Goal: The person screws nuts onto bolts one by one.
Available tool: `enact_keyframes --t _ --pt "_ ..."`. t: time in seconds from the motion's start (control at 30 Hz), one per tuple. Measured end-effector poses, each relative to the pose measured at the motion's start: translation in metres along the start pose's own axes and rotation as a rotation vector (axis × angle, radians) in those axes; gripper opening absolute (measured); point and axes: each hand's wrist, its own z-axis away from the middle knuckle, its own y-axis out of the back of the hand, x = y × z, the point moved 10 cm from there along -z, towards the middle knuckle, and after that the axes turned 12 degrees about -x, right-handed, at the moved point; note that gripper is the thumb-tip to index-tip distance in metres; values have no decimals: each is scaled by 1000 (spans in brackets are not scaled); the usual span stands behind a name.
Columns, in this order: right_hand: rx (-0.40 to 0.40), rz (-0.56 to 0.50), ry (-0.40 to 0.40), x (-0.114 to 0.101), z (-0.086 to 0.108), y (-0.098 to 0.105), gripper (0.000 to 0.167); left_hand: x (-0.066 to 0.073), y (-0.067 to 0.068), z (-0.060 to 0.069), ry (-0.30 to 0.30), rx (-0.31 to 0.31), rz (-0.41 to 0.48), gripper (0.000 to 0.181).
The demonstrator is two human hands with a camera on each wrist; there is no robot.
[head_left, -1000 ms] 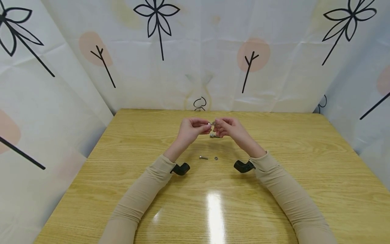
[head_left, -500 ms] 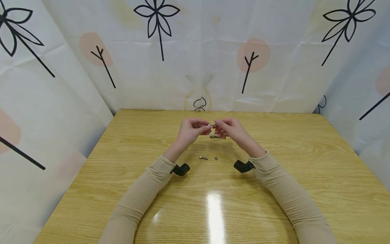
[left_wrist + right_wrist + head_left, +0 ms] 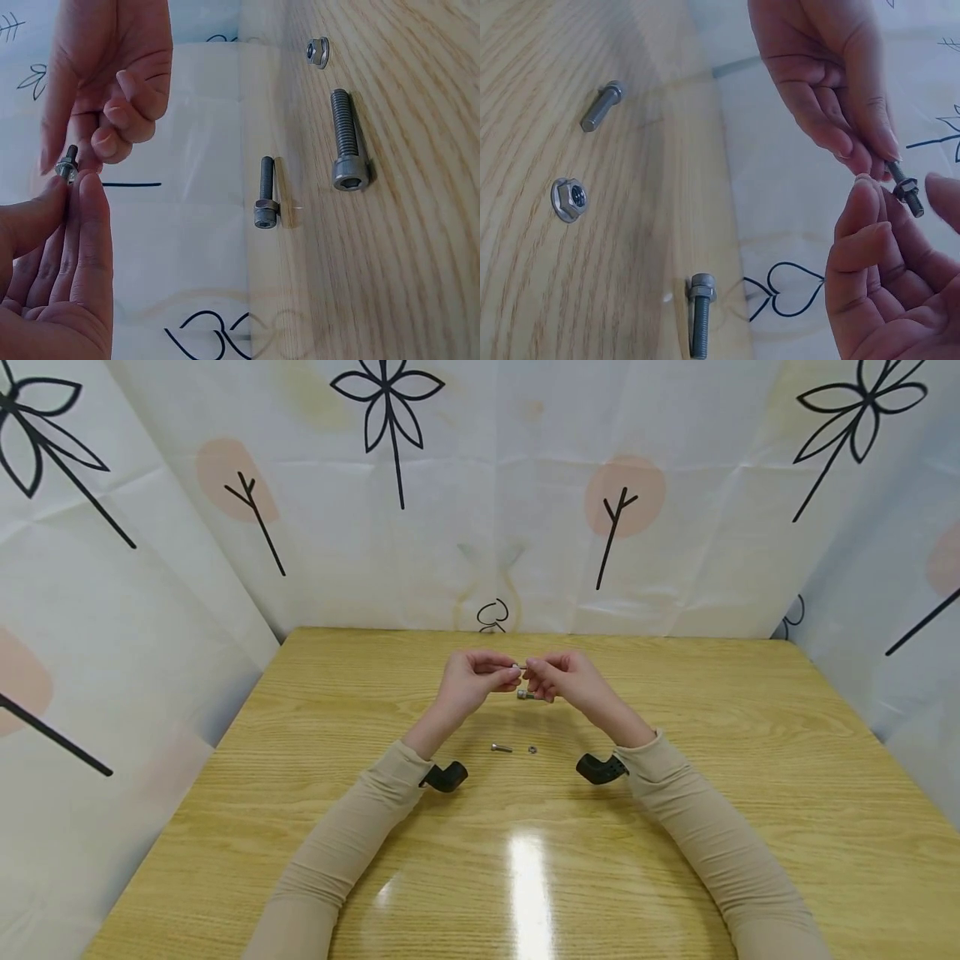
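My left hand (image 3: 465, 683) pinches one end of a small bolt (image 3: 916, 205) between thumb and fingertips, hiding the bolt's head. A flange nut (image 3: 906, 187) sits partway along the threaded shank. Around the bolt's free end is my right hand (image 3: 564, 678). In the right wrist view its thumb stands a little apart from the nut, while its other fingers lie loosely bent close behind; whether they touch the nut I cannot tell. Beneath the hands, a socket-head bolt with a nut run up against its head (image 3: 265, 204) lies on the table.
Nearer me on the wooden table (image 3: 420, 877) lie a loose socket-head bolt (image 3: 501, 747) and a loose flange nut (image 3: 532, 750). White patterned cloth (image 3: 487, 527) hangs behind the table and along its sides. Black wrist mounts (image 3: 447, 777) stick out from both sleeves.
My right thumb and fingertips have shifted slightly about the nut and bolt, a little toward the left hand. The left hand keeps its place, and the things on the table have not moved.
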Motion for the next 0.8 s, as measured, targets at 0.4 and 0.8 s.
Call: enact_keyframes --t 0.4,0.8 --pt "30 10 38 -2 2 5 31 -2 -2 -1 7 7 1 15" --pt "-3 -38 80 -8 1 1 29 0 1 0 -5 23 30 15"
